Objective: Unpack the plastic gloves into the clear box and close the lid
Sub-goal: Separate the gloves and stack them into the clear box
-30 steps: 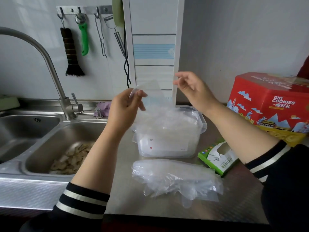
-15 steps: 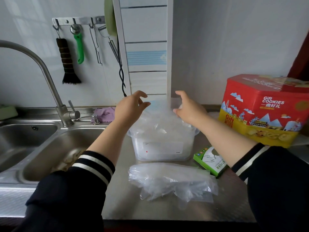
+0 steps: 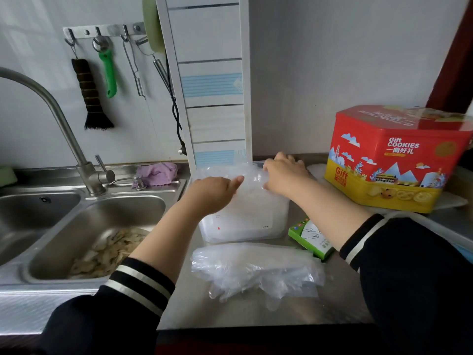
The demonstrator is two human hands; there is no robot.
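Head view, counter: a steel counter (image 3: 256, 313) runs right of the sink.
Clear box: the clear box (image 3: 243, 226) stands mid-counter, a white label on its near wall, its top heaped with crumpled plastic gloves (image 3: 252, 180).
Left hand: the left hand (image 3: 212, 192) lies on the heap at the box's left side, forefinger stretched out toward the right and pressing the plastic, the other fingers folded; it grips nothing that I can see.
Right hand: the right hand (image 3: 284, 175) rests on the heap's far right, fingers bent down onto the plastic; whether they pinch it I cannot tell.
Loose gloves: a second bundle of clear gloves (image 3: 253, 270) lies on the counter just near of the box, apart from both hands.
Glove carton: a small green carton (image 3: 311, 235) with a hand drawing lies right of the box, partly behind the right forearm.
Cookie tin: a red and yellow cookie tin (image 3: 394, 160) stands at far right.
Sink: the sink (image 3: 97, 226) at left holds pale scraps; tap (image 3: 51, 103) above, purple cloth (image 3: 156, 172) behind.
Wall: a brush (image 3: 89, 98) and a green-handled tool (image 3: 108, 70) hang on hooks.
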